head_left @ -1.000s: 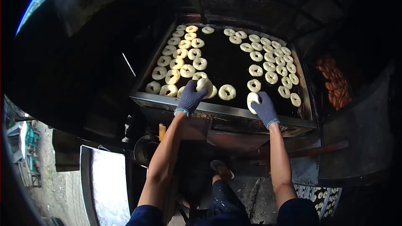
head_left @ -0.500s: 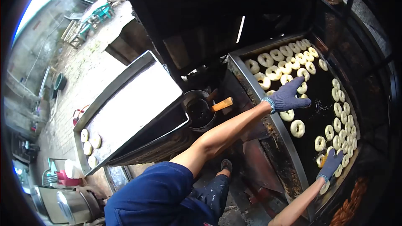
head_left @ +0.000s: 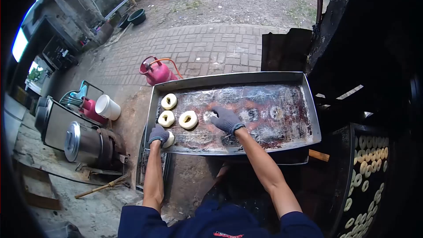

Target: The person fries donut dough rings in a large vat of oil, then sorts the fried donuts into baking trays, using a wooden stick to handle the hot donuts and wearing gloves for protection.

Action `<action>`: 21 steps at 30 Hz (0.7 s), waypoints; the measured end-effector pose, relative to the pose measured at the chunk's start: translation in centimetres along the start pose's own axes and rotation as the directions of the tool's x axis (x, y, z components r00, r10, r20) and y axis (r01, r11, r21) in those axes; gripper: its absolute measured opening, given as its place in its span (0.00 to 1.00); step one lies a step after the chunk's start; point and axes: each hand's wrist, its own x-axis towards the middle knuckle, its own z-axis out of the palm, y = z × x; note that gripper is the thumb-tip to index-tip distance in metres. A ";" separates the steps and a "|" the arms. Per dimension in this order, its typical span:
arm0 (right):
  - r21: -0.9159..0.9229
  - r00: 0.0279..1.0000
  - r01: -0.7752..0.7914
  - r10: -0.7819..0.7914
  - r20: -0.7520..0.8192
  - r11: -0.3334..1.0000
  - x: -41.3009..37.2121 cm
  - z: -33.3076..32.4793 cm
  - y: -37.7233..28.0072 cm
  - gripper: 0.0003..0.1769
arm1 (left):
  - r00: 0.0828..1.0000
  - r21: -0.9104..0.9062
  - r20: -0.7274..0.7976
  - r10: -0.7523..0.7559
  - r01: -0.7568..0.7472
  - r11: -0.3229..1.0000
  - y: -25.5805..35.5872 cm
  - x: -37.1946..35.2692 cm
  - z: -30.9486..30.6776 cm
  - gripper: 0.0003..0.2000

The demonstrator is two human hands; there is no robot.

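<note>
A shallow metal tray (head_left: 282,125) with a worn, stained bottom lies in front of me. Three pale ring doughnuts (head_left: 188,120) rest at its left end. My left hand (head_left: 159,134), in a dark knitted glove, grips another doughnut (head_left: 169,140) at the near left corner; the glove partly covers it. My right hand (head_left: 227,120), gloved too, is over the middle of the tray to the right of the doughnuts. Its thumb and fingers are apart, and nothing shows between them.
To the right, a dark pan (head_left: 351,158) of oil holds many doughnuts; a wooden handle (head_left: 319,155) sticks out before it. Beyond the tray stands a pink gas cylinder (head_left: 159,72). Leftward are a white bucket (head_left: 108,107) and a large metal pot (head_left: 81,141).
My view has swung left from the oil pan to the tray. Both hands have left the pan and are now at the tray, the left one on a doughnut in its corner.
</note>
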 end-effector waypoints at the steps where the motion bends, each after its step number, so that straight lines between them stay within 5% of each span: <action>1: -0.053 0.994 -0.096 0.099 0.050 0.994 3.6 4.2 -1.0 0.26 | 0.994 -0.013 0.107 0.030 -0.028 1.000 -2.4 1.8 1.6 0.26; 2: -0.021 0.972 -0.217 0.218 0.086 0.976 6.5 7.7 -1.5 0.28 | 0.988 0.000 0.149 0.043 -0.043 0.999 -3.6 2.2 2.3 0.29; 4: -0.133 0.963 -0.264 0.254 -0.085 0.955 9.0 12.8 -3.4 0.21 | 0.975 0.030 0.197 0.100 -0.108 0.994 -4.6 1.8 1.4 0.27; 5: -0.106 0.957 -0.252 0.231 -0.174 0.962 9.6 14.9 -3.2 0.20 | 0.937 -0.024 0.325 0.131 -0.131 0.991 -3.6 0.7 -0.7 0.25; 6: -0.021 0.955 -0.238 0.231 -0.185 0.971 9.3 15.6 -3.2 0.19 | 0.913 -0.214 0.291 0.285 -0.228 0.950 -5.3 2.1 1.4 0.25; 7: -0.020 0.953 -0.274 0.269 -0.139 0.961 8.5 14.4 -3.8 0.16 | 0.917 -0.287 0.238 0.319 -0.247 0.926 -2.3 -1.2 -1.1 0.21; 9: 0.213 0.883 -0.101 0.186 -0.432 0.972 4.3 11.3 -2.8 0.18 | 0.844 -0.499 0.165 0.510 -0.374 0.782 1.6 -4.0 -1.7 0.20; 12: 0.327 0.767 -0.012 0.219 -0.603 0.945 -7.5 -0.5 0.5 0.23 | 0.692 -0.872 0.162 0.703 -0.233 0.430 13.0 -11.7 -0.9 0.19; 13: 0.398 0.689 0.022 0.275 -0.670 0.917 -13.6 -5.0 1.5 0.22 | 0.589 -0.845 0.149 0.794 -0.342 0.412 17.5 -14.7 0.1 0.19; 15: 0.453 0.474 -0.121 0.452 -0.755 0.883 -26.7 -12.1 3.9 0.20 | 0.296 -0.898 0.210 0.932 -0.319 0.304 27.1 -24.1 1.5 0.19; 16: 0.298 0.279 -0.201 0.346 -0.896 0.933 -33.9 -14.3 5.2 0.20 | 0.090 -0.875 0.175 0.980 -0.443 0.197 31.4 -28.4 3.4 0.20; 17: 0.321 0.070 -0.168 0.336 -0.939 0.932 -40.6 -15.5 7.3 0.20 | -0.047 -0.908 0.217 0.975 -0.377 0.184 35.1 -35.4 3.6 0.20; 18: 0.273 -0.110 -0.343 0.250 -0.962 0.899 -47.7 -16.3 8.9 0.19 | -0.256 -0.954 0.244 0.935 -0.238 0.184 38.6 -40.9 5.0 0.22; 19: 0.329 -0.238 -0.361 0.254 -0.937 0.873 -54.5 -16.7 10.0 0.19 | -0.423 -0.969 0.156 0.893 -0.240 0.056 42.1 -45.8 8.6 0.23; 21: 0.434 -0.370 -0.473 0.275 -0.888 0.767 -66.7 -16.8 11.2 0.19 | -0.527 -0.946 0.160 0.835 -0.323 -0.022 47.8 -56.2 13.6 0.26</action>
